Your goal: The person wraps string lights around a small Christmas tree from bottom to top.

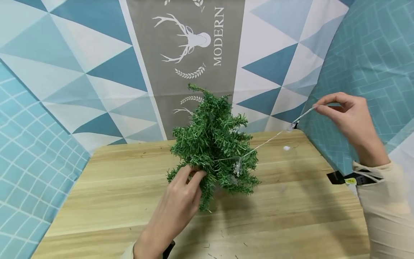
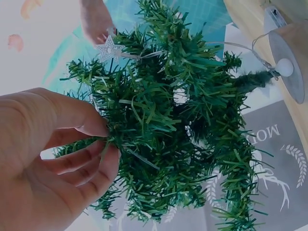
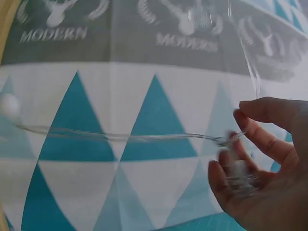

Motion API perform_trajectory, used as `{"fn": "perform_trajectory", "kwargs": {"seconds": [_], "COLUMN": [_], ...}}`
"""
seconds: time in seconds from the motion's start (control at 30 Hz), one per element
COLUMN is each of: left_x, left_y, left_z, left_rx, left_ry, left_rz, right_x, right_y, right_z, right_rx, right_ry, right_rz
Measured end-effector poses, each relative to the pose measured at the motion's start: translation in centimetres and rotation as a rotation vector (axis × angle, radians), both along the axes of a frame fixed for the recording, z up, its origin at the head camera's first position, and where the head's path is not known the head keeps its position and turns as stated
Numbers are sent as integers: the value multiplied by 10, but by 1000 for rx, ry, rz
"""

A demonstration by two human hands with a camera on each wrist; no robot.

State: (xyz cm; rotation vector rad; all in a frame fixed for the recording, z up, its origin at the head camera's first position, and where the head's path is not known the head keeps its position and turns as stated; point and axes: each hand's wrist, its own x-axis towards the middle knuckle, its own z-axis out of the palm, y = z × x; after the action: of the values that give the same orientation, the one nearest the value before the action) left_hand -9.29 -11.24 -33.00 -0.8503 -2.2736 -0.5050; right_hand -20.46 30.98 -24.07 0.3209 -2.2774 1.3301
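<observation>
Pinches string (image 1: 268, 140) at right of frame with right grip (image 1: 350, 117); slants it down-left to tree (image 1: 210, 140) at centre, pinched at lower left by nearer left grip (image 1: 181, 196).

Table (image 1: 106, 194): light wood grain, rounded far corners
Tree (image 1: 210, 136): green, standing mid-table
Base (image 2: 288, 45): grey, round, under the tree
Scraps (image 1: 207, 246): thin, scattered, mostly nearside
White blob (image 1: 286, 148): right of tree; lying or hanging, unclear

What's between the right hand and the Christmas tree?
In the head view, a thin pale string spans the gap, with a clear ornament near the right hand.
</observation>
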Motion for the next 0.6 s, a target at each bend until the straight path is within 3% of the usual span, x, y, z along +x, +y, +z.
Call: {"fn": "perform_trajectory", "kwargs": {"seconds": [0.17, 0.27, 0.37, 0.6], "left_x": [1, 1, 0, -2], "left_y": [-2, -3, -2, -2], "left_z": [2, 2, 2, 0], "left_rx": [-9, -7, -4, 3], "left_ry": [-6, 3, 11, 26], "left_rz": [15, 16, 17, 22], "right_x": [-10, -14, -19, -32], "right_y": [12, 16, 18, 16], "right_z": [5, 10, 15, 22], "right_rx": [6, -28, -85, -434], "right_ry": [-6, -15, -39, -143], "right_rz": [-79, -40, 31, 330]}}
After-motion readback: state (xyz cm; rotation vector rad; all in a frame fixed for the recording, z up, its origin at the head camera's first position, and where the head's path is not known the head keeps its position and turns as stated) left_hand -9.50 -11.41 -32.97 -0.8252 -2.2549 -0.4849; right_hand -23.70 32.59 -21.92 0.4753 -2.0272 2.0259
